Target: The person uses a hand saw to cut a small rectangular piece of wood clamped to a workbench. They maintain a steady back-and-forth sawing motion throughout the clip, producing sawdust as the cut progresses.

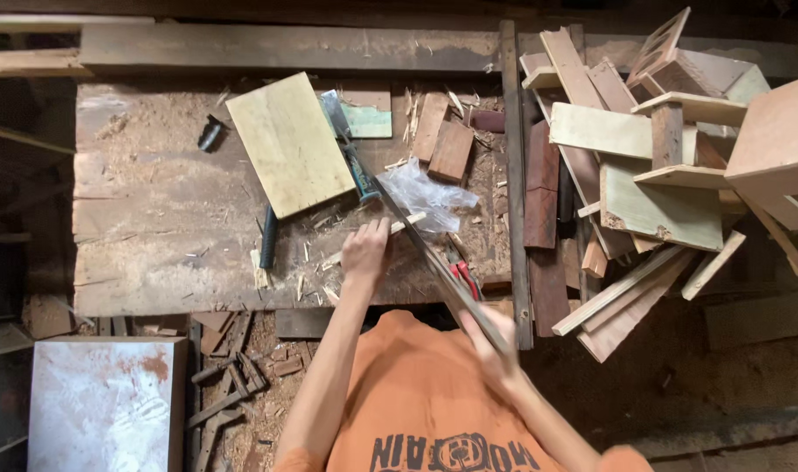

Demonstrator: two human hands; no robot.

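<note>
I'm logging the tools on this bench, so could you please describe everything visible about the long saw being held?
The long, thin grey metal saw blade runs diagonally from the bench centre down toward the person. The right hand grips its near end, which looks motion-blurred. Its far part crosses a slim pale wooden strip that the left hand steadies on the worn wooden workbench, beside a crumpled clear plastic bag.

Right hand (495,345) is motion-blurred, so its grip on the saw (434,258) is unclear. The red-handled tool (464,278) sits half hidden under that saw, kind unclear.
</note>
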